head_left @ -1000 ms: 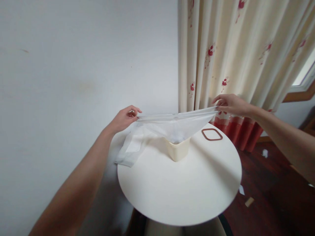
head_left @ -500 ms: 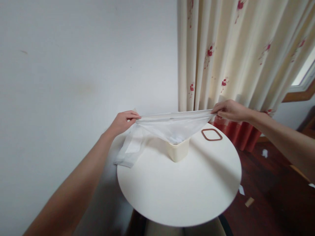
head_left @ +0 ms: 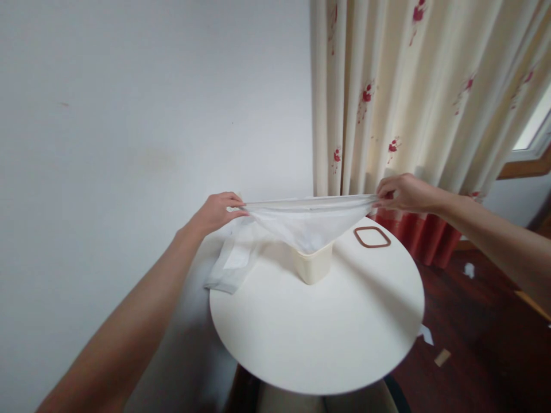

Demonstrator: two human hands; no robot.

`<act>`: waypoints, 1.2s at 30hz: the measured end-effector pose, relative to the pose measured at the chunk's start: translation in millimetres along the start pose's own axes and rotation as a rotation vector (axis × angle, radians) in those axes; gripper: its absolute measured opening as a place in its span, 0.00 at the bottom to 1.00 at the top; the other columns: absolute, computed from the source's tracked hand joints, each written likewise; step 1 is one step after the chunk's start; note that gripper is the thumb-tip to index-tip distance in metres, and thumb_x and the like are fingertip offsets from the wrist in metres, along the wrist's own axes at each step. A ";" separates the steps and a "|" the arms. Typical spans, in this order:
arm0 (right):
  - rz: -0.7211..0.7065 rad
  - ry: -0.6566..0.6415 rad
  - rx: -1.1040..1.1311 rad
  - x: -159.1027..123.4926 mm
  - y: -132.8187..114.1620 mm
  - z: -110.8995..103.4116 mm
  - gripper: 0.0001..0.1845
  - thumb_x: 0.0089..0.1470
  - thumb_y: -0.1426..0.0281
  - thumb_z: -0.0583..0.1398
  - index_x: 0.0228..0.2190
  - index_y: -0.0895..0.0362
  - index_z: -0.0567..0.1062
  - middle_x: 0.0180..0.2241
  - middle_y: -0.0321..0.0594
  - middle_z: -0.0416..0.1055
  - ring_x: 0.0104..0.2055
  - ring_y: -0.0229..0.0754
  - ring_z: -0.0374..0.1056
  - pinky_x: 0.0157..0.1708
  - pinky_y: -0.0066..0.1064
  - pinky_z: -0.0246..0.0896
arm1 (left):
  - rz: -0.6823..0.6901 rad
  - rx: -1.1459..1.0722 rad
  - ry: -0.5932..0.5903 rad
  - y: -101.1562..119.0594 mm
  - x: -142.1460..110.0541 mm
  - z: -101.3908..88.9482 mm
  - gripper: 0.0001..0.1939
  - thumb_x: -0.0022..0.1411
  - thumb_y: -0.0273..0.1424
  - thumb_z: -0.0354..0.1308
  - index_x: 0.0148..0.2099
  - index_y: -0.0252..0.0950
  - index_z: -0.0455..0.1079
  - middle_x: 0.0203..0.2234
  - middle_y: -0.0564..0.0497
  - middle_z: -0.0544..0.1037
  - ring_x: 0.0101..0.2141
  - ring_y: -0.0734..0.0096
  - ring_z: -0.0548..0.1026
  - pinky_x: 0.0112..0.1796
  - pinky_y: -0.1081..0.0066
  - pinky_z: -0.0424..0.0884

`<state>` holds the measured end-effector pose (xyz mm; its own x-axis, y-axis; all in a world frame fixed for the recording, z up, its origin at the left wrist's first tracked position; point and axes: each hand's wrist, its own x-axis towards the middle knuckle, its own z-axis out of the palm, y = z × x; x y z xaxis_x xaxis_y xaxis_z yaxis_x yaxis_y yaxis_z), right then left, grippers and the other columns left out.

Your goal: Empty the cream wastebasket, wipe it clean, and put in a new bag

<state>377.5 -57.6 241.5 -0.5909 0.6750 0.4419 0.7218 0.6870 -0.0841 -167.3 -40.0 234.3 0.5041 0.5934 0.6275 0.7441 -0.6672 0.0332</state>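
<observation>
A thin white plastic bag point(head_left: 307, 223) is stretched taut between my two hands above a round white table point(head_left: 318, 338). My left hand point(head_left: 217, 211) pinches the bag's left end, fingers closed. My right hand point(head_left: 402, 192) grips the right end in the same way. The bag's lower point hangs into a small cream bin point(head_left: 313, 265) standing on the table. More white plastic point(head_left: 232, 264) trails down from the left end and over the table's left edge.
A brown rounded-square ring point(head_left: 372, 236) lies on the table behind the bin. A white wall stands to the left, a flowered cream curtain point(head_left: 413, 97) behind. Paper scraps point(head_left: 442, 357) lie on the dark wood floor to the right.
Both hands have closed tighter on the bag's ends and pulled its top edge straight and level. The right hand dropped slightly. The view shifted a little.
</observation>
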 end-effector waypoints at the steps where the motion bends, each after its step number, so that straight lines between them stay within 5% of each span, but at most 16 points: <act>1: 0.001 0.004 -0.018 0.8 1.1 -1.9 0.23 0.56 0.50 0.63 0.26 0.56 0.80 0.31 0.44 0.77 0.30 0.43 0.70 0.33 0.33 0.60 | -0.002 -0.004 0.017 -1.4 1.5 -0.7 0.22 0.60 0.54 0.63 0.38 0.41 0.84 0.34 0.46 0.83 0.35 0.62 0.80 0.41 0.64 0.74; 6: -0.002 -0.007 -0.040 -1.8 2.9 -1.8 0.18 0.59 0.57 0.62 0.29 0.60 0.81 0.33 0.47 0.76 0.32 0.43 0.70 0.36 0.34 0.61 | -0.001 -0.090 0.032 -4.4 2.1 2.1 0.20 0.59 0.53 0.64 0.36 0.43 0.84 0.33 0.46 0.83 0.34 0.63 0.80 0.39 0.66 0.73; 13: -0.076 -0.034 0.165 -15.8 5.1 27.6 0.19 0.60 0.55 0.64 0.43 0.57 0.84 0.57 0.54 0.70 0.53 0.53 0.70 0.56 0.42 0.64 | 0.038 -0.148 -0.087 -3.3 -8.0 8.1 0.17 0.61 0.49 0.65 0.41 0.43 0.84 0.46 0.45 0.81 0.46 0.60 0.80 0.49 0.62 0.74; 23: -0.015 -0.114 0.208 -12.2 18.6 74.3 0.25 0.54 0.50 0.66 0.46 0.54 0.84 0.58 0.52 0.72 0.59 0.58 0.68 0.59 0.47 0.64 | -0.083 -0.198 -0.328 9.3 -5.8 11.7 0.21 0.60 0.52 0.64 0.42 0.41 0.83 0.57 0.43 0.75 0.48 0.60 0.78 0.49 0.62 0.76; 28: 0.144 -0.314 0.128 -6.9 22.2 88.0 0.23 0.50 0.51 0.65 0.38 0.57 0.84 0.41 0.49 0.80 0.42 0.53 0.75 0.44 0.39 0.68 | -0.197 -0.172 -0.399 9.5 -9.6 11.2 0.17 0.60 0.47 0.64 0.36 0.40 0.83 0.48 0.45 0.83 0.44 0.60 0.80 0.45 0.65 0.74; 31: 0.208 -0.407 0.108 -6.4 20.1 84.0 0.22 0.53 0.50 0.63 0.29 0.57 0.82 0.26 0.40 0.77 0.28 0.44 0.69 0.29 0.32 0.59 | -0.239 -0.188 -0.383 4.8 -13.7 9.5 0.15 0.60 0.45 0.64 0.34 0.40 0.83 0.39 0.48 0.85 0.39 0.62 0.80 0.40 0.68 0.72; 36: 0.211 -0.253 0.144 -4.2 11.1 58.6 0.22 0.53 0.50 0.64 0.24 0.57 0.79 0.22 0.38 0.73 0.26 0.41 0.65 0.26 0.32 0.53 | -0.283 -0.227 -0.274 -10.5 -13.9 12.4 0.12 0.56 0.43 0.66 0.31 0.41 0.83 0.29 0.48 0.85 0.29 0.66 0.77 0.31 0.70 0.68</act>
<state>366.9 -37.0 186.4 -0.5174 0.8391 0.1677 0.7900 0.5437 -0.2832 -176.7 -35.7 215.6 0.4151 0.8433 0.3413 0.7699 -0.5255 0.3622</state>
